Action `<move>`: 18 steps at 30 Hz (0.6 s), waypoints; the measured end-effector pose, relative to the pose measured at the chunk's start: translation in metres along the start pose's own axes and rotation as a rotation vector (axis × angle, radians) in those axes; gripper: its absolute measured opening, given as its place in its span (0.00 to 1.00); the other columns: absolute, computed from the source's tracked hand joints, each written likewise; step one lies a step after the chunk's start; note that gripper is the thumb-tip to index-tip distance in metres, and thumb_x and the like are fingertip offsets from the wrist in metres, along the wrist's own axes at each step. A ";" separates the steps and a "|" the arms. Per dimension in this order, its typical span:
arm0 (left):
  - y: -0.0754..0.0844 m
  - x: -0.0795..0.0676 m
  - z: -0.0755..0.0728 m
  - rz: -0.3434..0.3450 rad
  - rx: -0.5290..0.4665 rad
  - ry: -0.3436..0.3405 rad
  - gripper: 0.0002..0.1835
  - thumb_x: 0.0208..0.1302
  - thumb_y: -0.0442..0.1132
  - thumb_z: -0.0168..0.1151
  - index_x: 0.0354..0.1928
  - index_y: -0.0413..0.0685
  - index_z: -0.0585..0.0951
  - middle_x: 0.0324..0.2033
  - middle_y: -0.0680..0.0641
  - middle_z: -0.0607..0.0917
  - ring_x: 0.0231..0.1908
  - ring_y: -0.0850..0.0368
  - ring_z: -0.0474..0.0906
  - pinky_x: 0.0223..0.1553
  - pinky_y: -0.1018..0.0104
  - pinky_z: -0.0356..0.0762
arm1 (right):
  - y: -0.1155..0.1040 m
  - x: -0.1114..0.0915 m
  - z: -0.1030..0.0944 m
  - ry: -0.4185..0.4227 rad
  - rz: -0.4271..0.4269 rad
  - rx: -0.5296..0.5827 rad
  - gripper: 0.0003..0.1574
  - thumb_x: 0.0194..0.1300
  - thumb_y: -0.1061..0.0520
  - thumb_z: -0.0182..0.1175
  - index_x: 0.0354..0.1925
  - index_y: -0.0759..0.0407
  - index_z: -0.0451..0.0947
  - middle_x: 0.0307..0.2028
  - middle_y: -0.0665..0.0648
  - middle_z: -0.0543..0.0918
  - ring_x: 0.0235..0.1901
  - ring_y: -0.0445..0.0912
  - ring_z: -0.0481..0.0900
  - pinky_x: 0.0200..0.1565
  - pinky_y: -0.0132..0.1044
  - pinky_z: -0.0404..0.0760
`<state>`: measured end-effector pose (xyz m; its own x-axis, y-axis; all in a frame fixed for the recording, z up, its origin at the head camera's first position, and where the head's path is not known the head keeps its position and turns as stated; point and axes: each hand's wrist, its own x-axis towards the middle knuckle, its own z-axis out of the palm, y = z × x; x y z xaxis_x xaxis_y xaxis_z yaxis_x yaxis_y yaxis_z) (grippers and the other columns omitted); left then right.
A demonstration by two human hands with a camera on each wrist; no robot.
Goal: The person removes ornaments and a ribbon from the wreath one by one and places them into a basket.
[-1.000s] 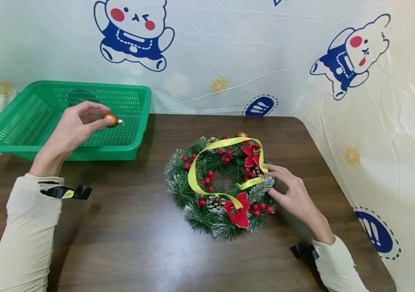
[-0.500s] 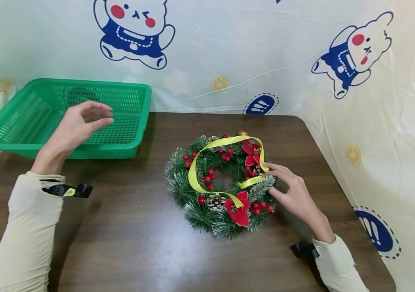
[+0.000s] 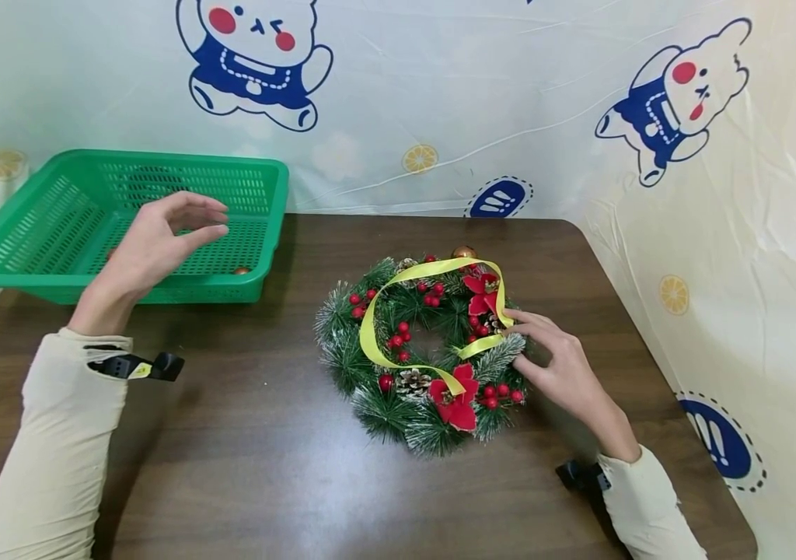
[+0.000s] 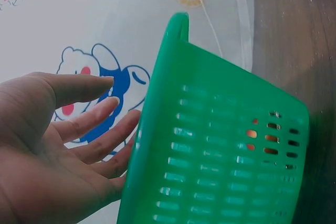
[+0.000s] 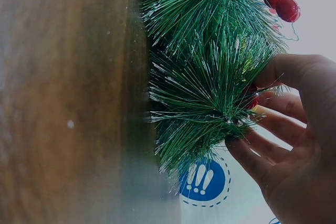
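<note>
My left hand [image 3: 153, 245] hovers over the green plastic basket [image 3: 275, 210], fingers and thumb apart with nothing between them. In the left wrist view an orange-copper bauble [image 4: 252, 134] shows through the basket's slots. On the table, my right hand [image 3: 569, 369] grips the right edge of a Christmas wreath [image 3: 380, 412], its fingertips partly hidden among the needles [image 5: 210, 87]. A yellow ribbon [image 3: 370, 338] lies loosely looped on the wreath, along with red poinsettias [image 3: 455, 400], red berries [image 3: 401, 334] and pine cones [image 3: 413, 381].
A copper bauble [image 3: 464, 252] sits at the wreath's far edge. Behind the dark wooden table [image 3: 265, 459] hangs a pale curtain [image 3: 384, 78] with cartoon figures. It also runs along the table's right side. The basket stands at the back left.
The copper bauble has left my left hand's fingers and dropped into the basket. That hand has shifted slightly right, fingers apart. My right hand and the wreath have stayed in place.
</note>
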<state>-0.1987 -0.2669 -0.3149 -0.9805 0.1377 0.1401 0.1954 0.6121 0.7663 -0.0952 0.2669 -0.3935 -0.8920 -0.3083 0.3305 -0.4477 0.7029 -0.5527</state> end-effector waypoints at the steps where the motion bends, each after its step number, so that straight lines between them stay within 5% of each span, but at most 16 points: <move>1: 0.001 0.000 0.001 0.006 -0.004 0.000 0.24 0.70 0.51 0.61 0.63 0.51 0.75 0.58 0.45 0.79 0.53 0.64 0.72 0.46 0.70 0.68 | 0.000 0.000 0.000 -0.001 0.000 -0.002 0.19 0.57 0.66 0.66 0.48 0.54 0.84 0.64 0.50 0.76 0.66 0.50 0.71 0.59 0.59 0.74; 18: 0.018 0.000 0.015 0.077 -0.036 0.025 0.21 0.71 0.48 0.61 0.61 0.48 0.77 0.55 0.44 0.81 0.49 0.69 0.75 0.45 0.80 0.71 | 0.001 0.000 0.000 0.003 0.001 -0.013 0.19 0.57 0.67 0.65 0.48 0.54 0.84 0.64 0.49 0.77 0.66 0.49 0.71 0.59 0.58 0.75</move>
<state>-0.1946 -0.2442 -0.3108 -0.9629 0.1639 0.2145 0.2699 0.5723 0.7744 -0.0956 0.2674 -0.3942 -0.8923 -0.3057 0.3321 -0.4459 0.7114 -0.5433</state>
